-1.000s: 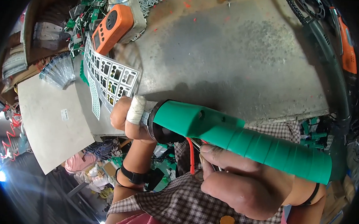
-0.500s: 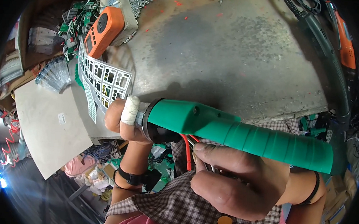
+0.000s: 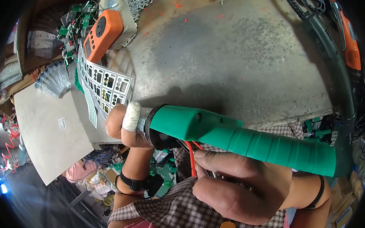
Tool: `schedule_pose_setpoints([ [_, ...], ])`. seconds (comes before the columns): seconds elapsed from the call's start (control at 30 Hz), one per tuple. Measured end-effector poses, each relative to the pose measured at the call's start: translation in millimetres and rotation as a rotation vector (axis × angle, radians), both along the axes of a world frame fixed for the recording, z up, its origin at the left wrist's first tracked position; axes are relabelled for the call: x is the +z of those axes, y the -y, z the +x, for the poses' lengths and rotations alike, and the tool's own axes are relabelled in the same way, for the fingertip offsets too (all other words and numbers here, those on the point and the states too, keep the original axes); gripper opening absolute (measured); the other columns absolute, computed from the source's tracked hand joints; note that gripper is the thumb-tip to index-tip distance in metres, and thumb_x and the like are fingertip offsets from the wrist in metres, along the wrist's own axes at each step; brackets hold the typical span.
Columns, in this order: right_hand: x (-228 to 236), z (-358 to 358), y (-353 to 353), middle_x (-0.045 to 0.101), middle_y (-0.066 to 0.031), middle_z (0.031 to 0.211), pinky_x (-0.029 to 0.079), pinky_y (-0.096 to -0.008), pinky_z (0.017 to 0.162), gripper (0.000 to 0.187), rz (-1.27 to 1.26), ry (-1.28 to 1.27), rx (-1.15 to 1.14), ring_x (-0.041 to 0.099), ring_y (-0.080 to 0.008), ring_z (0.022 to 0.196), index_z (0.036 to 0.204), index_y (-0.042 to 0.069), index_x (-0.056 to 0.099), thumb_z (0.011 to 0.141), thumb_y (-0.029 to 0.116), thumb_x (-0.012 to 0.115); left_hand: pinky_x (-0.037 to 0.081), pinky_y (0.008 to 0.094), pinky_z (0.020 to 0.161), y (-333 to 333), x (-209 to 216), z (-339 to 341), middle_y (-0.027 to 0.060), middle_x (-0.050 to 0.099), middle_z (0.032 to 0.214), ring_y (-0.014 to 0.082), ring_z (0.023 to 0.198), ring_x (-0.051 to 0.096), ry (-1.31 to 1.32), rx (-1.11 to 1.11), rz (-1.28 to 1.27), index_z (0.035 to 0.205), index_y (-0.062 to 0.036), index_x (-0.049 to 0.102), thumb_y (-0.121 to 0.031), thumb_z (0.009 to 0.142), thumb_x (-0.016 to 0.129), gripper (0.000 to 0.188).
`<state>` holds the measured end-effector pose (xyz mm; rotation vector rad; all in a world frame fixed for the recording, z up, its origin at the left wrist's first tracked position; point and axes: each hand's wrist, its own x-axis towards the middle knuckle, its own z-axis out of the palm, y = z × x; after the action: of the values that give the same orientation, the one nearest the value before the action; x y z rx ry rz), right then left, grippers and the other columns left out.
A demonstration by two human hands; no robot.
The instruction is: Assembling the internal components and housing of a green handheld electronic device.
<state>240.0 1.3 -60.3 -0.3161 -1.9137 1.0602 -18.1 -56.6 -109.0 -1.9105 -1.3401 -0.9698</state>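
A green plastic tool handle [image 3: 267, 146] with a ribbed grip lies across the view in front of me, above my lap. At its left end is a black collar [image 3: 152, 127] with a metal fitting. My left hand [image 3: 122, 127] is closed round that fitting; a white wrap [image 3: 132, 116] covers one finger. Below the handle my right hand [image 3: 240, 185] is closed, thumb against fingers, on a slim metal tool [image 3: 213, 174], mostly hidden in the palm. Red wires [image 3: 191, 158] come out under the handle near the right fingertips.
Beyond the handle lies a worn metal worktop [image 3: 218, 54]. An orange meter [image 3: 104, 34], a sticker sheet [image 3: 109, 85], screws [image 3: 139, 2] and green circuit boards [image 3: 75, 23] are at its left. A dark cable [image 3: 336, 60] and an orange-handled tool [image 3: 351, 50] run along the right.
The left end of the green handle sits slightly lower in view, together with the left hand. Both hands keep their hold.
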Motion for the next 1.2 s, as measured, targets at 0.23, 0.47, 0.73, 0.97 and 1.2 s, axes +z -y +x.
schedule_pose_setpoints([
  [0.23,8,-7,0,0.068,-0.0138,0.095,0.061,-0.0342,0.067,0.028,0.083,0.095,-0.086,0.070,-0.0244,0.084,0.098,0.003,0.067,0.073,-0.005,0.075,0.036,0.0286,0.048,-5,-5,-4,0.0033,0.055,0.069,0.0158,0.054,0.048,-0.020,-0.046,0.082,0.111,-0.0014,0.062,-0.031,0.079,0.082,0.048],
  [0.47,30,-24,-16,0.070,-0.0088,0.091,0.056,-0.0312,0.060,0.034,-0.231,0.520,-0.175,0.069,-0.0231,0.070,0.106,0.009,0.067,0.075,-0.004,0.074,0.045,0.0388,0.083,7,31,16,0.0125,0.055,0.108,0.0285,0.097,0.054,0.137,0.036,-0.569,0.132,-0.0028,0.060,-0.023,0.050,0.089,0.089],
  [0.73,11,-38,-70,0.070,-0.0080,0.091,0.051,-0.0304,0.058,0.033,-0.260,0.729,-0.125,0.066,-0.0209,0.065,0.112,0.005,0.063,0.081,0.008,0.074,0.039,0.0467,0.096,-17,45,27,0.0165,0.055,0.114,0.0355,0.106,0.053,0.182,0.034,-0.994,0.135,-0.0025,0.054,-0.024,0.050,0.094,0.096],
  [0.97,41,-35,-80,0.058,-0.0139,0.104,0.049,-0.0337,0.066,0.041,-0.912,0.780,0.135,0.059,-0.0172,0.074,0.134,0.002,0.046,0.099,0.023,0.041,0.034,0.0381,0.082,4,40,41,0.0056,0.063,0.115,0.0205,0.099,0.053,0.095,-0.322,-0.629,0.123,-0.0024,0.064,-0.032,0.067,0.087,0.066],
  [1.2,29,-27,-78,0.060,-0.0097,0.098,0.049,-0.0259,0.056,0.041,-1.039,0.628,0.107,0.060,-0.0137,0.062,0.138,0.006,0.043,0.099,0.013,0.053,0.033,0.0400,0.082,-12,26,63,0.0021,0.060,0.100,0.0224,0.094,0.051,0.271,-0.299,-0.633,0.128,-0.0023,0.056,-0.018,0.067,0.084,0.069],
])
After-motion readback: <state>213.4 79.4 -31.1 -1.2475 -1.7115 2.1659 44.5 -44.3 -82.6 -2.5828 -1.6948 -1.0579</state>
